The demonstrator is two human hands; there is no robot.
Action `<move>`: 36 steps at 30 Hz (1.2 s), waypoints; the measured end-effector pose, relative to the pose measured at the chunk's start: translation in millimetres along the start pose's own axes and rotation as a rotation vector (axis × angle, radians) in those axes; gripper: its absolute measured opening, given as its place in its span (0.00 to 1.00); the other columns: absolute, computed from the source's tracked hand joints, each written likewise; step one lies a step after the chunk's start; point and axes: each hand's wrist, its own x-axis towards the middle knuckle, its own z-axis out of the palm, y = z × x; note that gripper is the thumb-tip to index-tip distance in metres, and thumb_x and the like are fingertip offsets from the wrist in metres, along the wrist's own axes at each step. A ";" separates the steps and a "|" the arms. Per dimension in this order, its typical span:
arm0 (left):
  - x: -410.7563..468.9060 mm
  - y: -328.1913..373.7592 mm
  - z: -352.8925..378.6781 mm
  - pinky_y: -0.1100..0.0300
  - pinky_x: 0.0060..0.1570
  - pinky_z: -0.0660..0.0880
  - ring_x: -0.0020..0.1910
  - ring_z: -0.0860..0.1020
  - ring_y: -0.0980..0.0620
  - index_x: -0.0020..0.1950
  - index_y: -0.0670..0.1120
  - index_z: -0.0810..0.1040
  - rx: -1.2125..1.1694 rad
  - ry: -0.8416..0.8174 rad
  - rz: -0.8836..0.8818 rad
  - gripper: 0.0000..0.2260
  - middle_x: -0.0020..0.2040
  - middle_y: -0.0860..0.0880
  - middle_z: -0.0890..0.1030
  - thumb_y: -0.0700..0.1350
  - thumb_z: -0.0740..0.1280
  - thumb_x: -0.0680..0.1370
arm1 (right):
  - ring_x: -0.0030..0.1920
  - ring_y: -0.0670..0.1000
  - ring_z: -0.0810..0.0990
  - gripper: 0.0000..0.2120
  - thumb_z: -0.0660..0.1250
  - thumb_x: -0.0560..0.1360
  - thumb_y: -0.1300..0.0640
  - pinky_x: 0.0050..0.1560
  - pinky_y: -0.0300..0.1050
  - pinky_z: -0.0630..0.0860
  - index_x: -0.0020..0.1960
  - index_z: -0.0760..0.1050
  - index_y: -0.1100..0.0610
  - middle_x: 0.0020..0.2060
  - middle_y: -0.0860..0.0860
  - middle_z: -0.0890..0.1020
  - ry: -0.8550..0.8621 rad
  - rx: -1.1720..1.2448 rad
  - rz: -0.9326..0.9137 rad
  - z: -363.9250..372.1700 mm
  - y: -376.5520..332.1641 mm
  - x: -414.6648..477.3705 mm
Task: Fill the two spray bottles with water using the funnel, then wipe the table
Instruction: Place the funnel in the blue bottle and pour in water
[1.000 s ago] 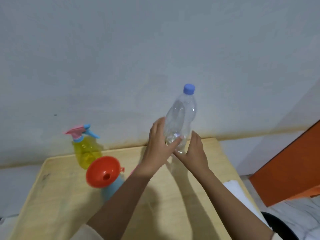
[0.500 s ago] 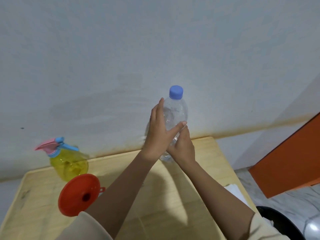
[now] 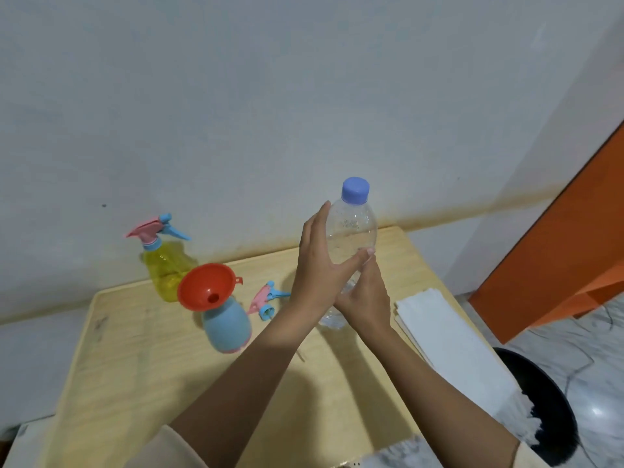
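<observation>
Head view: pale sleeves were seen at the bottom edge, cut off by the frame, with both forearms reaching forward over the wooden desk (image 3: 135,366). A folded white cloth (image 3: 449,342) lay along the desk's right side, its fringed near end overlapping a dark round object (image 3: 547,400) that was too cut off to be identified.

The water bottle (image 3: 354,231) was held over the far middle of the desk, its long axis close to vertical and its blue cap (image 3: 355,189) pointing up. The left hand (image 3: 320,268) was wrapped on its left side, fingers straight along the wall and thumb laid across the front. The right hand (image 3: 363,298) gripped the lower body; its fingertips were hidden behind the left thumb. Whether the base touched the desk could not be told, and the water level could not be made out.

Left of the hands, the orange funnel (image 3: 206,287) sat in the blue spray bottle (image 3: 226,327), hiding its neck, wide mouth tipped toward the camera. A loose spray head (image 3: 266,300) lay just beside it. Farther back, against the wall, the yellow spray bottle (image 3: 165,268) stood with its pink head pointing left.
</observation>
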 end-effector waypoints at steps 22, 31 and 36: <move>-8.4 52.3 -43.7 0.58 0.68 0.66 0.64 0.72 0.63 0.64 0.56 0.70 -0.171 -0.333 0.103 0.17 0.62 0.58 0.76 0.47 0.68 0.77 | 0.71 0.41 0.63 0.48 0.81 0.59 0.51 0.68 0.39 0.64 0.71 0.57 0.45 0.70 0.41 0.65 -0.239 0.332 -0.275 -70.8 -28.8 -18.6; 2.5 54.6 -39.5 0.57 0.57 0.73 0.53 0.78 0.52 0.57 0.52 0.74 0.007 -0.325 0.171 0.07 0.53 0.55 0.79 0.46 0.65 0.79 | 0.63 0.40 0.69 0.41 0.80 0.61 0.55 0.55 0.31 0.66 0.66 0.60 0.44 0.62 0.43 0.71 -0.204 0.309 -0.235 -61.6 -31.0 -11.3; -6.1 57.8 -18.0 0.54 0.46 0.75 0.44 0.78 0.50 0.49 0.48 0.71 0.036 -0.012 0.140 0.13 0.45 0.52 0.79 0.52 0.71 0.73 | 0.64 0.39 0.69 0.40 0.79 0.61 0.50 0.61 0.38 0.68 0.66 0.59 0.42 0.63 0.40 0.70 -0.151 0.289 -0.256 -56.7 -32.6 -14.2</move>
